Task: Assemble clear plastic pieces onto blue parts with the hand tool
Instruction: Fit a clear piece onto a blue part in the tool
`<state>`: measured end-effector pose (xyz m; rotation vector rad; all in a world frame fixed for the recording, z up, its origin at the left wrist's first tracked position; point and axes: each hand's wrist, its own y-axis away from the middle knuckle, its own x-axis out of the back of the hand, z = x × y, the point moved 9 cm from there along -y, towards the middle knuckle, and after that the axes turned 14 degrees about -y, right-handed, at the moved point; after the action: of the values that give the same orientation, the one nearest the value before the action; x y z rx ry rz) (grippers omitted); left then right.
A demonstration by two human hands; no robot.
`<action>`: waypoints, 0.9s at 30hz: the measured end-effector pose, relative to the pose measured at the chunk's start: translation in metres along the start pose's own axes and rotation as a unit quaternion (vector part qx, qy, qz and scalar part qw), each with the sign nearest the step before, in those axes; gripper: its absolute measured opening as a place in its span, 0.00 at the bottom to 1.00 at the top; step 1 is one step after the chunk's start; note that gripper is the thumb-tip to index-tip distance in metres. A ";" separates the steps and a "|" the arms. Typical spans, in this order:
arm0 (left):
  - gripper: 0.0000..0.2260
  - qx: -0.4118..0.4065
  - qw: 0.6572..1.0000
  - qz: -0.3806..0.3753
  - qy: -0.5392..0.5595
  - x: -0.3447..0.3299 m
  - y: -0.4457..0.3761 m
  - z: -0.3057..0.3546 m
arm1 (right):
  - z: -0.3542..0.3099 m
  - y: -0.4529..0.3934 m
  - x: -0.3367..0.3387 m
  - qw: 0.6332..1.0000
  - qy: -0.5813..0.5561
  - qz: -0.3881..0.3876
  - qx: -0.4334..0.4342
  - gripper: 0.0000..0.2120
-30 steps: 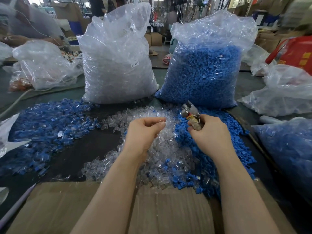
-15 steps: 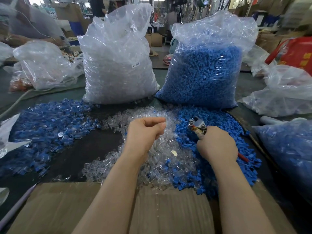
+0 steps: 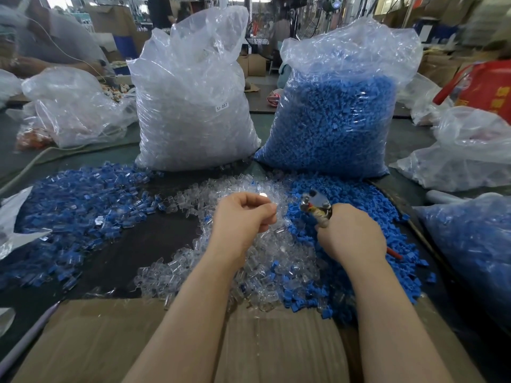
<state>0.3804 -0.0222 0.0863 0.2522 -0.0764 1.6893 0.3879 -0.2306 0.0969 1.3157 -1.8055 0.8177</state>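
1. Your left hand (image 3: 243,217) hovers over the heap of clear pieces (image 3: 249,261), fingers curled in with the fingertips pinched together. It probably holds one clear piece, but the piece is too transparent to make out, so you cannot be sure.
2. Your right hand (image 3: 351,236) is wrapped round the hand tool (image 3: 315,207), fist tight on the handles. The metal head points up and to the left, toward your left fingertips, which suits bringing piece and tool together between the two heaps.
3. A red handle end (image 3: 394,254) pokes out behind your right wrist.
4. Whether the tool's head already carries a blue part cannot be told from here; the head is blurred.
5. The loose blue parts (image 3: 359,205) lie in a mound under and beyond your right hand, touching the clear heap along its right edge, so either hand reaches its own stock without crossing.
6. The clear pieces look like small glassy caps, glinting and hard to separate by eye; the blue parts are small, matte and blocky.
7. On your left spreads a wide pile of blue-and-clear pieces (image 3: 77,205), likely the finished ones, kept well apart from the raw heaps.
8. Behind stand two full sacks, the clear sack (image 3: 193,106) and the blue sack (image 3: 340,114), each behind its matching heap for refilling.
9. A cardboard flap (image 3: 116,341) lies under your forearms.
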 end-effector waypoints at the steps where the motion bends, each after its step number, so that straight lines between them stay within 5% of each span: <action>1: 0.04 0.000 1.000 -0.001 -0.002 0.000 0.000 0.000 | 0.001 0.001 -0.002 1.000 0.007 -0.010 -0.009 0.11; 18: 0.04 0.002 1.000 -0.007 0.004 -0.001 0.001 0.002 | -0.002 0.001 0.002 0.998 -0.036 0.041 0.014 0.11; 27: 0.06 0.019 0.996 -0.019 0.088 -0.005 0.002 0.002 | -0.023 0.004 0.014 0.931 -0.352 0.043 0.091 0.05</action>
<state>0.3796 -0.0276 0.0873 0.1314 0.0925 1.6689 0.3855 -0.2166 0.1204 1.8197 -2.3920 0.6022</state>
